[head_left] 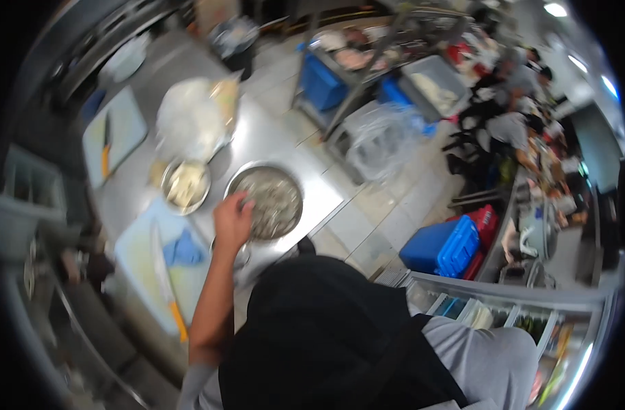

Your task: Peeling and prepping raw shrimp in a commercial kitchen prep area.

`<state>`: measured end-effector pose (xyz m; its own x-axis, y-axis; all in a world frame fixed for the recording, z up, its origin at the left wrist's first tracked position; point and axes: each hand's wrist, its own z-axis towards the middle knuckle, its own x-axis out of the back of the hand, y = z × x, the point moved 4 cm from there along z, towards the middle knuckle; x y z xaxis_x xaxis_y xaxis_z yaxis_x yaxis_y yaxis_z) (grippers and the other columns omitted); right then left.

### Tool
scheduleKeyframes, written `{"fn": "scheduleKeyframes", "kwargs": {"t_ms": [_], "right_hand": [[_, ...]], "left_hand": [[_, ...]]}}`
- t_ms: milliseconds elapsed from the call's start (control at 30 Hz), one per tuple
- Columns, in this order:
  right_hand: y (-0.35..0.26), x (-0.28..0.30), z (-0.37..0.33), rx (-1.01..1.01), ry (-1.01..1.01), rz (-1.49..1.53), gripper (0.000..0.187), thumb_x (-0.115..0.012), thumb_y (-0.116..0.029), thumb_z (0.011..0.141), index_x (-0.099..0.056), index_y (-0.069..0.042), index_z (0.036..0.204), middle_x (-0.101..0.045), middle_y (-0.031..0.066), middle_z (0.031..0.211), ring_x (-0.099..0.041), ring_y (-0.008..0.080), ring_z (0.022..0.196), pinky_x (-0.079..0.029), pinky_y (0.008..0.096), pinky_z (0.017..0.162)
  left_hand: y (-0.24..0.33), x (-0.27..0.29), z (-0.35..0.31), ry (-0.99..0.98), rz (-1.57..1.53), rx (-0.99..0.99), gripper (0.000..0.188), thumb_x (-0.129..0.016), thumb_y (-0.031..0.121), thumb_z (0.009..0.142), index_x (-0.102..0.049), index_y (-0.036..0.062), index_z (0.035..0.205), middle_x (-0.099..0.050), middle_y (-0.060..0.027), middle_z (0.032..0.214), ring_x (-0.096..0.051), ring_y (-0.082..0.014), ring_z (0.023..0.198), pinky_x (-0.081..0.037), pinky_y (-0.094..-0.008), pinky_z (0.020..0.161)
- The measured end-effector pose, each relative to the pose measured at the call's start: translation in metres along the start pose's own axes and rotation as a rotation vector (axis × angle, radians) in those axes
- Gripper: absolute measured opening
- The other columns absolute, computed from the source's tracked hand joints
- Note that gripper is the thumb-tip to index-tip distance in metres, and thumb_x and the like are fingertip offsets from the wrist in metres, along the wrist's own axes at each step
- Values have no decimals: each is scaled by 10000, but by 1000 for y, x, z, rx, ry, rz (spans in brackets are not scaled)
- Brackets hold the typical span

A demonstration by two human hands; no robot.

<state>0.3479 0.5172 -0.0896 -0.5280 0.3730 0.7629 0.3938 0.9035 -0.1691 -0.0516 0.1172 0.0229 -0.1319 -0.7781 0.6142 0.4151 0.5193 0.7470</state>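
Note:
My left hand (232, 220) is over the left rim of a round metal bowl (300, 217). Its fingers are drawn together in a pinch near a small dark bit, too blurred to name. Greyish, glistening pieces (271, 201) fill the bowl. My right sleeve (487, 352) shows at the lower right, but the right hand is out of sight. Left of the bowl stands a smaller metal bowl (187, 186) of pale yellow pieces. A white cutting board (138, 249) carries a long knife with a yellow handle (178, 321) and a crumpled blue cloth or glove (183, 250).
Beyond the bowls, a plastic bag (189, 119) lies on the steel table (319, 188). Another cutting board (125, 126) holds a second knife (106, 147). A blue cooler box (439, 246) stands on the floor to the right. People (510, 116) work at the far right.

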Motion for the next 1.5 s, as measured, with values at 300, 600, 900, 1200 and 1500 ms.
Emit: {"fn": "scheduleKeyframes", "kwargs": {"t_ms": [300, 600, 900, 1200, 1500], "right_hand": [[-69, 82, 59, -43, 196, 280, 163, -655, -187, 940, -701, -46, 1009, -718, 188, 880, -704, 367, 836, -547, 440, 722], [-348, 235, 132, 769, 456, 382, 317, -823, -213, 798, -753, -99, 1085, -660, 136, 947, -665, 340, 889, -528, 447, 770], [-365, 208, 156, 829, 439, 336, 213, -769, -172, 814, -772, -96, 1014, -650, 143, 909, -659, 358, 891, -524, 467, 770], [-367, 219, 173, 984, 514, 229, 177, -751, -209, 838, -787, -127, 992, -651, 88, 877, -663, 321, 868, -532, 427, 754], [-367, 236, 171, 959, 487, 212, 152, -747, -208, 849, -776, -128, 975, -635, 65, 848, -664, 293, 794, -515, 411, 691]], "left_hand": [[-9, -11, -4, -72, -292, 388, 245, -700, 138, 915, -728, 14, 1126, -723, -138, 847, -676, -217, 767, -531, -333, 735], [3, -16, -11, -119, -436, 460, 150, -698, 11, 915, -651, 4, 1058, -673, -28, 860, -614, -94, 801, -485, -250, 741], [-1, -21, -16, -59, -377, 444, 112, -697, 10, 915, -648, -3, 1015, -685, -40, 849, -628, -105, 755, -481, -250, 689], [-12, -16, -5, -173, -754, 760, 78, -683, 41, 907, -662, 21, 979, -690, -54, 818, -641, -116, 710, -451, -235, 624], [-18, -14, 7, -256, -878, 942, 77, -638, 54, 939, -647, 15, 1004, -680, -74, 851, -638, -135, 664, -498, -255, 577]]}}
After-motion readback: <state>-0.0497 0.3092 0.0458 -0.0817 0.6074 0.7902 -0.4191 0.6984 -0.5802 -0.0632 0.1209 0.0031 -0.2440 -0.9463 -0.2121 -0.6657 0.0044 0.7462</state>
